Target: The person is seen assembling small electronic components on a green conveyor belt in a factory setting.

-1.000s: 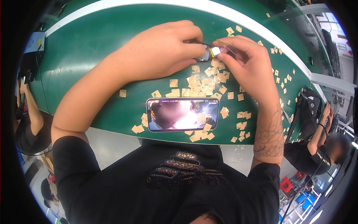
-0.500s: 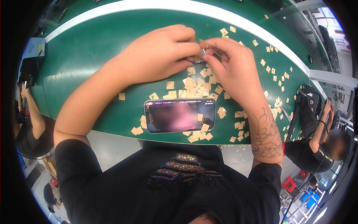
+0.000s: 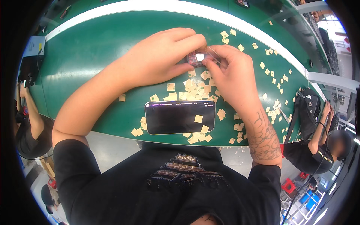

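One small device (image 3: 192,59), reddish with a dark edge, sits between the two hands toward the far part of the desk (image 3: 86,45); whether it rests on the green surface or is lifted slightly is hard to tell. On its right side shows a bright, whitish square piece (image 3: 200,57). The left hand (image 3: 168,52) is closed around the device from the left, thumb at the near side and forefinger arched over the far side. The right hand (image 3: 234,69) meets it from the other side, its thumb beside the whitish piece; a thin clear strip (image 3: 213,52) appears near its fingertips, but whether they grip the strip, the piece or both cannot be made out. The step in hand looks like fine fingertip work at the whitish piece, and the next move seems to call for a steady left hold and small, precise handling by the right fingertips. Just nearer the body lies a loose heap of pale paper squares (image 3: 195,88), then a dark-screened phone (image 3: 170,118) with a square on it. Farther right is a black bag (image 3: 308,112), with a co-worker (image 3: 318,155) beside it.
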{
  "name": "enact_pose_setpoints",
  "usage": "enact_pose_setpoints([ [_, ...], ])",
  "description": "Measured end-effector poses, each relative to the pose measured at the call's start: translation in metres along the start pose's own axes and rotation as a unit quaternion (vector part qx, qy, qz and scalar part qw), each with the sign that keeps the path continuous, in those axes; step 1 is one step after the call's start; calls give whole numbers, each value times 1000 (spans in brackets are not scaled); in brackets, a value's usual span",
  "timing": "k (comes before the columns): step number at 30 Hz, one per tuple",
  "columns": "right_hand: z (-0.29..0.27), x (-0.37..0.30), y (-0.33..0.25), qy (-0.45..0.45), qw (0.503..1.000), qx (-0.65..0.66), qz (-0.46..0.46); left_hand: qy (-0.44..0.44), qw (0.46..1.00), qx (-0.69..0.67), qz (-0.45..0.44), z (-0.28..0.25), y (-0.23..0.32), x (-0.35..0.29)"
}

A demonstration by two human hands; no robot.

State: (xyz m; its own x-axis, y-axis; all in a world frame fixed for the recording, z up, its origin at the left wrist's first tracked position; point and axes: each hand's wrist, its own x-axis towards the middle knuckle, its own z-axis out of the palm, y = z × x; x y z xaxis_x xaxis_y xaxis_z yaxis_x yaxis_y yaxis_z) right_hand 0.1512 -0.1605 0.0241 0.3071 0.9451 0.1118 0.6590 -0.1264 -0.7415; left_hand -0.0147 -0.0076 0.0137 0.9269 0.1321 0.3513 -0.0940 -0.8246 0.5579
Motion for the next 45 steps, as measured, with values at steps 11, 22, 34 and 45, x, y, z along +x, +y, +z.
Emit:
enact_pose_setpoints([
  [11,5,2,8,39,999,8,-26,-17,999,25,-32,1,3,-3],
  [22,-7,15,39,110,993,9,-35,-13,993,101,54,5,-2,0],
  [34,-15,13,31,48,997,68,0,59,997,23,44,1,4,4],
  [45,-1,9,30,-5,967,253,11,3,971,-193,-140,1,2,10],
])
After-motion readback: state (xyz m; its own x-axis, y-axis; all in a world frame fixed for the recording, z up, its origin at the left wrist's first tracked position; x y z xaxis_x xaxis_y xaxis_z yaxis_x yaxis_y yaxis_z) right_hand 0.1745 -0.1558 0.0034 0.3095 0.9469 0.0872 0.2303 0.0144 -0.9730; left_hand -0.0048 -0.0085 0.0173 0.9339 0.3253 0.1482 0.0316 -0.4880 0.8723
